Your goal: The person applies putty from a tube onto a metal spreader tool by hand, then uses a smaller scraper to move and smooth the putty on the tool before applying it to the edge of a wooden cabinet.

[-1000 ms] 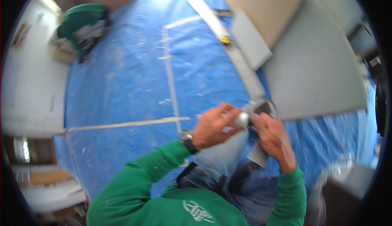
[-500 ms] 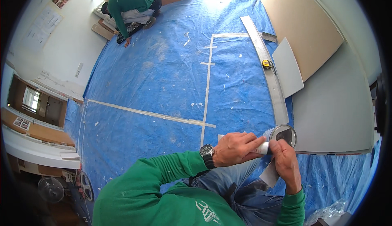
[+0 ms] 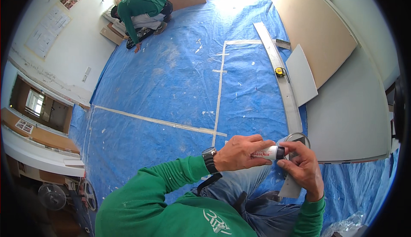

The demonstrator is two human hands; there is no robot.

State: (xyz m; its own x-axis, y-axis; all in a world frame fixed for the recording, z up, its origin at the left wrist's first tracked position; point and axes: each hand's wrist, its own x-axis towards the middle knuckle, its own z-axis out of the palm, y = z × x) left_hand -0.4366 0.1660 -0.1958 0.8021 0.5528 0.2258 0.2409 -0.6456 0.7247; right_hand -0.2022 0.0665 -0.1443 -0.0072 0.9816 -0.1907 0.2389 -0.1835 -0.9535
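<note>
At the upper left of the frame, paper sheets (image 3: pixel 48 31) are hanging on a pale wall; below them, at the lower left, a round fan (image 3: pixel 52 196) is standing. Toward the upper left, a co-worker in green (image 3: pixel 142 6) is crouching, one hand reaching down to a blue sheet (image 3: pixel 162 89) that is covering the floor. Pale tape lines (image 3: pixel 158 121) are crossing it mid-frame. Below and right of centre, the left hand (image 3: pixel 239 153) is gripping a white tube (image 3: pixel 266 153), its black cap (image 3: pixel 280 153) pointing right. Above, a yellow tape measure (image 3: pixel 279 72) is lying on a long pale strip (image 3: pixel 290 102). Under the right hand, a grey flat blade (image 3: pixel 291 188) is showing. Beyond the hands, a round can (image 3: pixel 305 137) is sitting partly hidden. The right hand (image 3: pixel 303 166) is bracketing the cap with thumb and forefinger; I cannot tell whether it is pinching it. At the right, a large grey panel (image 3: pixel 349 119) is leaning.
</note>
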